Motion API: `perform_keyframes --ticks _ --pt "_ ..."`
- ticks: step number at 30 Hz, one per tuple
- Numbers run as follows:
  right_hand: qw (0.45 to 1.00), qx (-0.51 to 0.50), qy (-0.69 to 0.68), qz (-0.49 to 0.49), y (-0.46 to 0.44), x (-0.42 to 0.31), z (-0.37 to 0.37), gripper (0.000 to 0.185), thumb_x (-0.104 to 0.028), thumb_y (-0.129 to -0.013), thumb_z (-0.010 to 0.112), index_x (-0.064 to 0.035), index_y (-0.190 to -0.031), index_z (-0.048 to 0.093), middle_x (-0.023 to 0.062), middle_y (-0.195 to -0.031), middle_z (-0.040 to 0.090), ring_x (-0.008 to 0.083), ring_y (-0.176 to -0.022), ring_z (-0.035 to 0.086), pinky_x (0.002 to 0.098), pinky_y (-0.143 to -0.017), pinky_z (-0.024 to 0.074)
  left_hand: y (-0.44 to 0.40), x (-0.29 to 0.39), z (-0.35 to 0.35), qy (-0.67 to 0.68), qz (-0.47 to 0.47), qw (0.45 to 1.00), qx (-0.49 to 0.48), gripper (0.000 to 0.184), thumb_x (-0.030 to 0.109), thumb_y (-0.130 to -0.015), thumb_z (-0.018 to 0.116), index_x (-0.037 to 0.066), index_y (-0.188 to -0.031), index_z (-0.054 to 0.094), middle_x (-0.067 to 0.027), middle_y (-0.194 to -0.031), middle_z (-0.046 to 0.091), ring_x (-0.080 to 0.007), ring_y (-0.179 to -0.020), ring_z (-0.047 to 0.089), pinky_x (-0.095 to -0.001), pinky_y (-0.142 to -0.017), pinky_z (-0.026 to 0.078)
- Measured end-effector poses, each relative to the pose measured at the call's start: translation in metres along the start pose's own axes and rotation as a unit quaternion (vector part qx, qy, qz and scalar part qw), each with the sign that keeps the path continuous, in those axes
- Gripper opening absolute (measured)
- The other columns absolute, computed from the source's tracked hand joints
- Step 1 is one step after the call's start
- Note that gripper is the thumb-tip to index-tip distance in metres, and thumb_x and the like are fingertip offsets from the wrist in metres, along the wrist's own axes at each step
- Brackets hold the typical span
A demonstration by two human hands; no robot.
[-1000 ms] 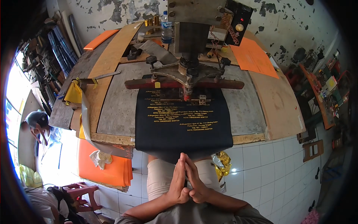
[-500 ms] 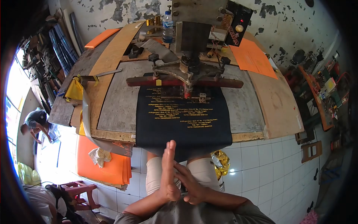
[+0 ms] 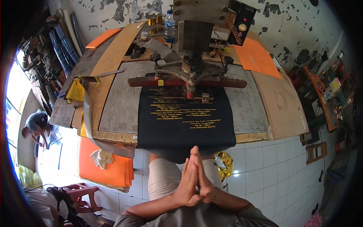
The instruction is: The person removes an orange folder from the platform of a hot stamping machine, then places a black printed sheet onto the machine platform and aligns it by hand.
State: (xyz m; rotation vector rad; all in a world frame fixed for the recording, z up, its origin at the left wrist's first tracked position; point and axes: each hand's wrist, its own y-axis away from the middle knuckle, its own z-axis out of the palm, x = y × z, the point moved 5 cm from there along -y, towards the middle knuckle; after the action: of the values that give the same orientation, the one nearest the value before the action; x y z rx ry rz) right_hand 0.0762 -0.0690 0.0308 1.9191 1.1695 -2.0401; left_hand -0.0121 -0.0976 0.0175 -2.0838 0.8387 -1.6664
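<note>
My left hand [image 3: 188,183] and my right hand [image 3: 204,178] are pressed palm to palm above my lap, fingers stretched out and pointing up, with nothing seen between them. Just beyond the fingertips, a black sheet [image 3: 181,136] with gold printed text hangs over the table's front edge. Its far part lies beneath the press machine [image 3: 193,70], which has a red bar across it. Neither hand touches the sheet as far as I can see.
Orange sheets lie at the back right [image 3: 257,56] and in a stack [image 3: 104,166] below the table at left. A water bottle [image 3: 169,30] stands behind the press. A red stool [image 3: 81,198] is at lower left. Another person [image 3: 37,125] bends down at far left.
The hands were together, slid out of line with each other half a second ago, and now meet again slightly further right. The person at far left has shifted a little.
</note>
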Motion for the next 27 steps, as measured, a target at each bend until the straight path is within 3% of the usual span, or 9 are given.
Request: perform_keyframes --ticks 2,4,8,11,16,24,27 --pt "1.000 0.003 0.008 -0.012 -0.004 0.000 -0.008 0.120 -0.087 -0.095 0.024 0.0023 -0.165 -0.013 0.0266 -0.173 -0.020 0.0399 -0.160 -0.019 0.0535 -0.129 -0.0054 -0.004 0.003 0.001 -0.002 -0.016 1.000 -0.009 0.103 0.071 -0.104 0.029 -0.004 -0.167 0.000 -0.0398 -0.169 0.002 -0.0539 -0.159 0.006 -0.0632 -0.127 0.000" --pt "1.000 0.001 0.015 -0.012 -0.005 0.002 -0.001 0.116 -0.086 -0.097 0.023 0.0022 -0.166 -0.007 0.0281 -0.173 -0.017 0.0423 -0.161 -0.016 0.0556 -0.128 -0.0032 -0.011 0.003 -0.006 -0.017 -0.022 0.999 -0.016 0.102 0.071 -0.104 0.028 -0.004 -0.167 0.000 -0.0395 -0.169 0.003 -0.0538 -0.159 0.006 -0.0627 -0.127 0.000" --pt "0.999 -0.033 -0.006 -0.014 -0.010 0.002 0.008 0.109 -0.080 -0.101 0.021 0.0067 -0.166 0.008 0.0322 -0.173 -0.005 0.0454 -0.162 -0.003 0.0573 -0.128 0.0035 -0.026 -0.010 -0.031 0.011 -0.016 0.997 0.078 0.108 0.074 -0.103 0.027 -0.010 -0.164 -0.001 -0.0373 -0.170 0.009 -0.0495 -0.161 0.009 -0.0580 -0.128 0.005" --pt "0.999 -0.035 0.023 0.003 0.002 0.014 0.004 0.107 -0.078 -0.103 0.021 0.0081 -0.165 0.009 0.0329 -0.173 -0.001 0.0455 -0.162 0.000 0.0575 -0.128 0.0066 -0.031 -0.011 -0.034 0.020 -0.026 0.997 0.065 0.105 0.075 -0.103 0.027 -0.007 -0.166 0.007 -0.0370 -0.170 0.011 -0.0497 -0.160 0.012 -0.0570 -0.127 0.010" --pt "1.000 0.004 -0.008 0.003 -0.001 0.009 0.009 0.110 -0.080 -0.101 0.022 0.0066 -0.166 0.001 0.0315 -0.173 -0.006 0.0448 -0.162 -0.003 0.0571 -0.128 0.0042 -0.031 -0.013 -0.023 0.008 -0.030 0.997 0.075 0.103 0.074 -0.103 0.029 -0.004 -0.167 0.009 -0.0382 -0.170 0.006 -0.0515 -0.160 0.009 -0.0588 -0.127 0.011" --pt "0.999 0.020 -0.025 0.031 -0.015 0.002 -0.012 0.121 -0.089 -0.095 0.021 0.0045 -0.166 -0.008 0.0248 -0.174 -0.015 0.0375 -0.162 -0.014 0.0507 -0.130 -0.0021 -0.026 -0.011 -0.001 -0.026 -0.044 0.999 0.007 0.107 0.071 -0.103 0.033 -0.013 -0.163 0.005 -0.0401 -0.169 0.004 -0.0522 -0.160 0.004 -0.0614 -0.127 0.002" --pt "0.987 0.043 -0.147 0.045 -0.019 0.004 -0.018 0.118 -0.088 -0.096 0.020 0.0016 -0.166 -0.010 0.0199 -0.175 -0.017 0.0321 -0.163 -0.014 0.0482 -0.130 -0.0046 -0.025 -0.011 0.001 -0.079 -0.052 0.995 -0.029 0.103 0.069 -0.103 0.033 -0.011 -0.164 0.009 -0.0387 -0.170 0.007 -0.0508 -0.161 0.004 -0.0617 -0.127 -0.001"
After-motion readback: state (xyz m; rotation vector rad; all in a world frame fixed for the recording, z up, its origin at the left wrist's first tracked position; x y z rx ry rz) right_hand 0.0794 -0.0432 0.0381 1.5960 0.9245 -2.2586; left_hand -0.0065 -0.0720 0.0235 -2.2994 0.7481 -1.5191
